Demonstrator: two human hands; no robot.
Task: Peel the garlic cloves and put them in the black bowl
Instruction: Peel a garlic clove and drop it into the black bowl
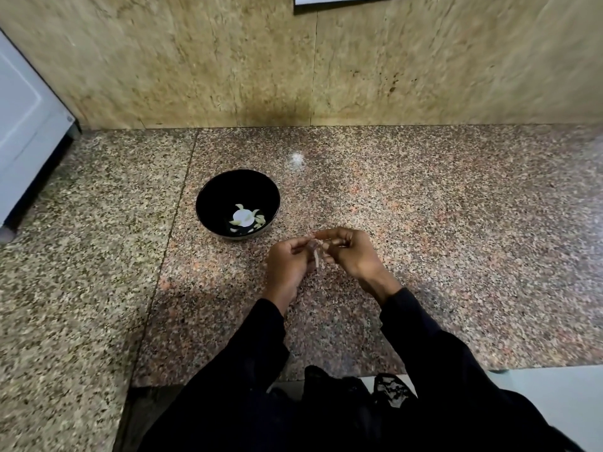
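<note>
My sleeves reached over the desk. My left hand and right hand met, fingers curled, pinching one clove whose skin hung loose. Just beyond stood the bowl, holding peeled cloves.

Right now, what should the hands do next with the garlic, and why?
Probably keep pulling the skin off. Both hands, left hand and right hand, pinch a garlic clove between them, and a pale strip of skin hangs from it, so it looks half peeled. The black bowl, just to the left, already holds peeled cloves; this one likely goes there after.
</note>
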